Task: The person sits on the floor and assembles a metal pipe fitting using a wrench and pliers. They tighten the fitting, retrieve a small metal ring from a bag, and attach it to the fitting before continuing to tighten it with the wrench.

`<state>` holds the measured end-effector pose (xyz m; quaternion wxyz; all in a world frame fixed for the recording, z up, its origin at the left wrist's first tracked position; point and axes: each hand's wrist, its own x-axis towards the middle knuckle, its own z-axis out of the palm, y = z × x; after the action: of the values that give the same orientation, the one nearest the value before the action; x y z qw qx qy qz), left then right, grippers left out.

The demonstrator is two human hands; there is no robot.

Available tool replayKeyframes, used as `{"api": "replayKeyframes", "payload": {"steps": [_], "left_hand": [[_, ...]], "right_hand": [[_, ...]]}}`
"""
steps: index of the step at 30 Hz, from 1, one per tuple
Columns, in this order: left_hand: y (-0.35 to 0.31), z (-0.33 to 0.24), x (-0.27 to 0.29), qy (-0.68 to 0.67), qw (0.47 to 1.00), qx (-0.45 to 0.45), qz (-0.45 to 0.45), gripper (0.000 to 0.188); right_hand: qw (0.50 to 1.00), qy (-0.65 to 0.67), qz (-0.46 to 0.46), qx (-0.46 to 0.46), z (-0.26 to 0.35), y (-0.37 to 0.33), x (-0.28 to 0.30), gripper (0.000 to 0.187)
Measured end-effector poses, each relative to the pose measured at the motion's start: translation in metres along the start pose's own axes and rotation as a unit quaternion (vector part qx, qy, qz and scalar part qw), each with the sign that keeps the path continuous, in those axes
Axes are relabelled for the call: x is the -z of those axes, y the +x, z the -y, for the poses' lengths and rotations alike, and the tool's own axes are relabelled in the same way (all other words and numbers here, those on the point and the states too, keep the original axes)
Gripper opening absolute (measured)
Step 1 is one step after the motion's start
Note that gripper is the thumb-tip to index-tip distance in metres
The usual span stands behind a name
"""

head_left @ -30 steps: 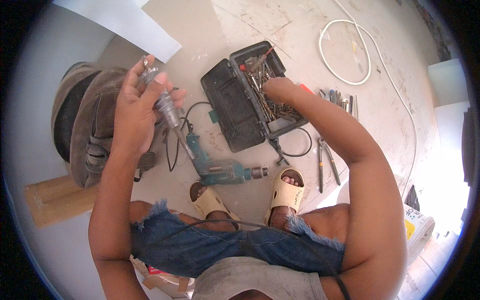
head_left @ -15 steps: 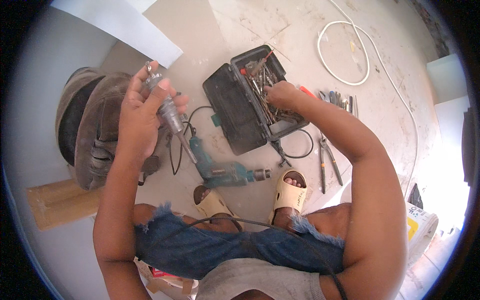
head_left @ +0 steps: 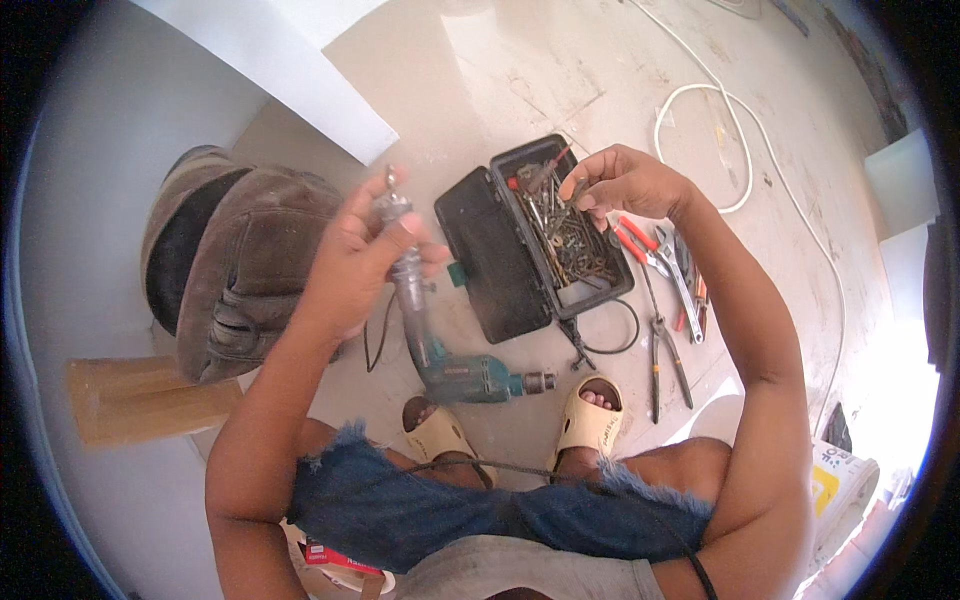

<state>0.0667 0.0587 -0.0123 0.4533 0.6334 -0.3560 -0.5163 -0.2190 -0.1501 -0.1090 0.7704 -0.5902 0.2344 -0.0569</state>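
Observation:
My left hand [head_left: 350, 260] is raised, fingers closed around a grey cylindrical metal tool [head_left: 405, 264]. A small tip sticks out above the thumb; motion blur softens the tool, and its lower end overlaps the drill's handle. My right hand [head_left: 640, 184] hovers over the right edge of an open black toolbox [head_left: 497, 262], thumb and fingertips pinched on something small and dark that I cannot make out. Loose screws, drill bits and other metal pieces [head_left: 568, 245] fill the box. On the floor below, a teal power drill [head_left: 465, 379] lies with its chuck pointing right.
Right of the box lie red-handled pliers [head_left: 635, 238], an adjustable wrench [head_left: 680, 285] and long-handled pincers [head_left: 668, 365]. A brown bag [head_left: 265, 255] and a piece of cardboard [head_left: 150, 400] are at left. White cable [head_left: 745, 150] loops across the floor; a white bucket [head_left: 845, 490] stands at right.
My right hand has lifted out of the toolbox and moved up and right, fingertips pinched. My left hand with the metal tool has shifted right in the picture. The whole view has shifted slightly.

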Motion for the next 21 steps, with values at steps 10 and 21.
{"api": "replayKeyframes", "payload": {"steps": [10, 21], "left_hand": [[0.0, 0.003, -0.013, -0.056, 0.996, 0.031, 0.057, 0.053], [-0.002, 0.003, -0.016, -0.063, 0.993, 0.038, 0.092, 0.056]], "right_hand": [[0.985, 0.145, -0.036, 0.091, 0.039, 0.023, -0.079, 0.025], [0.984, 0.083, -0.035, 0.155, 0.053, 0.024, -0.104, 0.016]]}}
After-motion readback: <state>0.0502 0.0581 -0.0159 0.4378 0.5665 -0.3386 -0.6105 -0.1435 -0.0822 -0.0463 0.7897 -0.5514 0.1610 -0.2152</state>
